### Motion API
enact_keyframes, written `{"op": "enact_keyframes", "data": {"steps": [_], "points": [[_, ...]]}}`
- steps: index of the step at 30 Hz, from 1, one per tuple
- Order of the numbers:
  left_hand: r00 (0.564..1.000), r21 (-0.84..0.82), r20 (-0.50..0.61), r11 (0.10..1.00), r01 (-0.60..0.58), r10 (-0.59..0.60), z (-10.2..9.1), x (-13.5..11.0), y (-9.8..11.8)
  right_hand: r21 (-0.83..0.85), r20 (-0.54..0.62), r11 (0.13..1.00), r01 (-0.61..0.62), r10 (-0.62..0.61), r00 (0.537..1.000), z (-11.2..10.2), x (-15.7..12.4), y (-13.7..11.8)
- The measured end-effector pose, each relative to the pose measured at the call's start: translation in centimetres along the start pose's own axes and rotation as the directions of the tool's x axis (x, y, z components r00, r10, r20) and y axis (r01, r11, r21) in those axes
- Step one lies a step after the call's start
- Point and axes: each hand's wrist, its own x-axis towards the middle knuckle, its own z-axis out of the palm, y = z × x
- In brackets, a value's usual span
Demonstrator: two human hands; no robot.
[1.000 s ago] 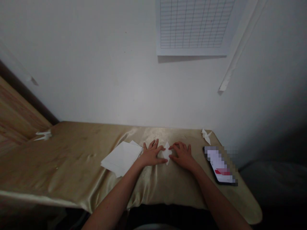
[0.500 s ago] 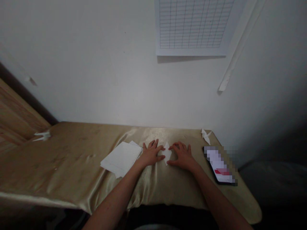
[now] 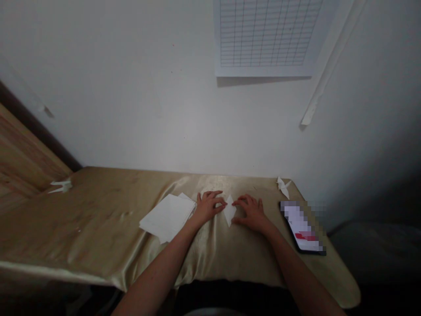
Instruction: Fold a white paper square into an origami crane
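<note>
A small white folded paper (image 3: 230, 211), diamond-shaped, lies on the gold cloth between my two hands. At its left corner, the thumb and index finger of my left hand (image 3: 209, 206) come together in a pinch, while the other fingers stay loosely spread. My right hand (image 3: 251, 213) is on the other side, fingers curved and apart. Its index fingertip touches the right corner and its thumb is at the lower right edge. Any fingertip under the paper is hidden. Just left of my left hand is a stack of white paper sheets (image 3: 168, 216).
A phone (image 3: 304, 232) with a blurred-out screen lies to the right. Behind it, near the table's corner, sits a folded paper bird (image 3: 283, 188). Another white folded paper piece (image 3: 62, 186) is at the far left. A wall (image 3: 184, 109) bounds the table (image 3: 82, 219) behind.
My left thumb has moved up from the paper's lower left edge to meet the index finger at the left corner. My right hand has hardly moved.
</note>
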Motion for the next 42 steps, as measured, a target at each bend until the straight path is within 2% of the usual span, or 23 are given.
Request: {"op": "enact_keyframes", "data": {"steps": [6, 11, 17, 29, 37, 42], "points": [[1.0, -0.013, 0.01, 1.0, 0.011, -0.01, -0.2, 0.1, -0.1, 0.009, -0.124, 0.999, -0.035, 0.036, 0.992, 0.4, 0.6, -0.2], [0.997, -0.002, 0.073, 1.0, 0.001, -0.001, -0.6, 0.1, -0.3, 0.028, -0.158, 0.999, -0.028, 0.032, 0.987, 0.7, 0.6, -0.3], [0.987, 0.022, 0.163, 1.0, -0.018, 0.015, -0.7, -0.7, 0.3, 0.006, -0.124, 1.0, -0.003, 0.003, 0.992, 0.7, 0.5, 0.0], [0.967, 0.066, 0.256, 0.998, -0.01, -0.007, -1.3, -1.1, 1.5, -0.027, -0.104, 0.999, 0.024, -0.027, 0.994, 0.7, -0.1, -0.5], [0.976, 0.061, 0.217, 0.997, -0.041, 0.026, -0.7, -1.4, 1.0, -0.012, -0.069, 0.999, 0.048, -0.049, 0.996, 0.7, -0.2, -0.1], [0.973, 0.048, 0.23, 0.998, -0.047, 0.035, -0.9, -1.5, 1.0, 0.013, -0.093, 0.999, 0.04, -0.038, 0.995, 0.5, 0.3, 0.6]]}}
